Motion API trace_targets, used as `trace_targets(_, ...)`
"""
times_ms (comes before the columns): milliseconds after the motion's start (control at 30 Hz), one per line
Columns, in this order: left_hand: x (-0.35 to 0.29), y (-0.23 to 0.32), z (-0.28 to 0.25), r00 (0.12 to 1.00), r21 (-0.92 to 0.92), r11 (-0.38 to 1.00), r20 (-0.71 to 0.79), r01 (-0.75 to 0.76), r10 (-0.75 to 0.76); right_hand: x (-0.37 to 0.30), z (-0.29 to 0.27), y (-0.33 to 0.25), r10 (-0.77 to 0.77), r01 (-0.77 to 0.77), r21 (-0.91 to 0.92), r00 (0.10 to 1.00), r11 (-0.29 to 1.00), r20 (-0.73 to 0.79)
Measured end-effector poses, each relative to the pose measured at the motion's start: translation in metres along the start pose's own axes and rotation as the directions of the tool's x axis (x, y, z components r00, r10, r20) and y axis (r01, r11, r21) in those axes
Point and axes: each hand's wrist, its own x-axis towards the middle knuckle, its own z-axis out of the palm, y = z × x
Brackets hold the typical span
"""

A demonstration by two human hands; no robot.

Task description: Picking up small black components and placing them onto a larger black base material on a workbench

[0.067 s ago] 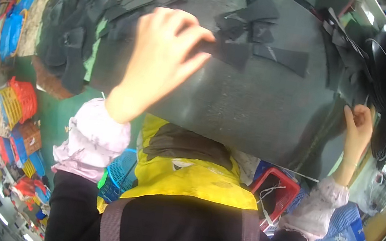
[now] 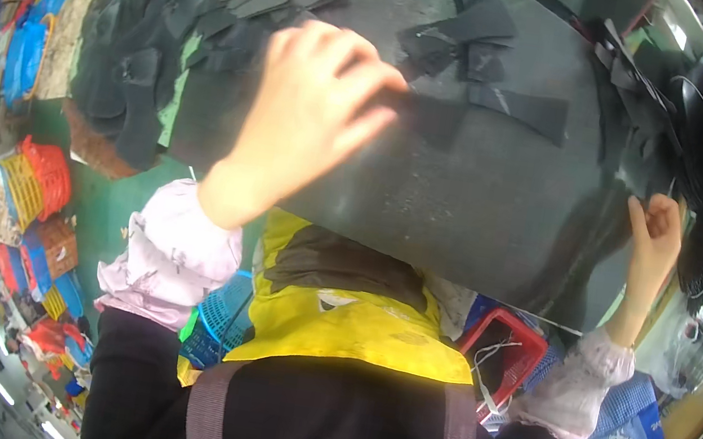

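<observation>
My left hand [image 2: 308, 118] is over the middle of a large dark sheet [image 2: 425, 212], its fingers curled and blurred. From between its thumb and fingertips a flat black piece [image 2: 439, 119] with a flared end sticks out to the right, also blurred. Just beyond it, another flared black piece [image 2: 527, 111] lies on the sheet. At the sheet's right edge my right hand [image 2: 658, 234] has thumb and fingers drawn together beside a stack of black cut pieces [image 2: 646, 164]. What that pinch holds is too small to make out.
Many black pieces [image 2: 136, 51] are heaped at the left, on a green surface [image 2: 105, 196]. Further pieces [image 2: 480, 25] lie at the sheet's far side. Glossy black curved parts [image 2: 702, 126] hang at the right. Below the near edge stand a red basket [image 2: 525, 332] and a blue basket [image 2: 219, 313].
My left hand has shifted slightly right and toward me, and the black piece at its fingertips has moved along. My right hand stays at the sheet's right edge.
</observation>
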Motion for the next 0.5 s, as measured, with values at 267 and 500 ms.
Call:
trace_targets(267,-0.024,0.035,0.007,0.995,-0.333,0.938,-0.005,-0.098,0.102,-0.032,0.062,-0.099,0.069,-0.246,0.386,0.906,0.889,0.419)
trace_targets(500,-0.053,0.038,0.013,0.974,-0.504,0.850,0.070,-0.152,0.216,-0.048,0.100,-0.150,0.070,-0.237,0.177,0.763,0.955,0.643)
